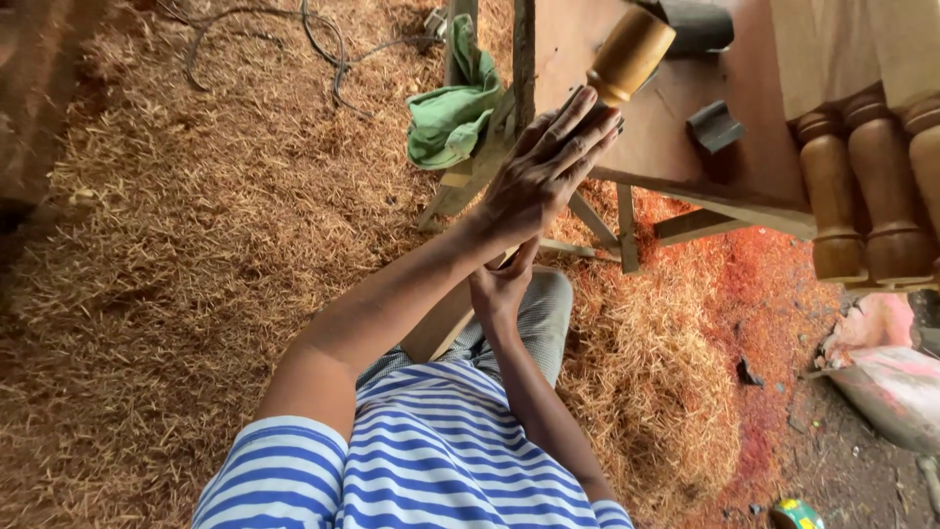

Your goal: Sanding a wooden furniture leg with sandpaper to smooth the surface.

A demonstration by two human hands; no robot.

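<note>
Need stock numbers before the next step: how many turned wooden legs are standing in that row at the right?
3 show. Left leg, middle leg, right leg at the frame edge, side by side by the workbench. More may be hidden beyond the frame.

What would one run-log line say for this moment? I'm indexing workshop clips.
left hand: flat on light turned wooden piece | right hand: gripping its lower part | nearby: green cloth, wood shavings

The shirt has blue and white stripes. The cloth is green. The wood shavings are golden, and red-orange near the table. The table is brown. The turned legs are brown, and the handle is honey yellow.
</note>
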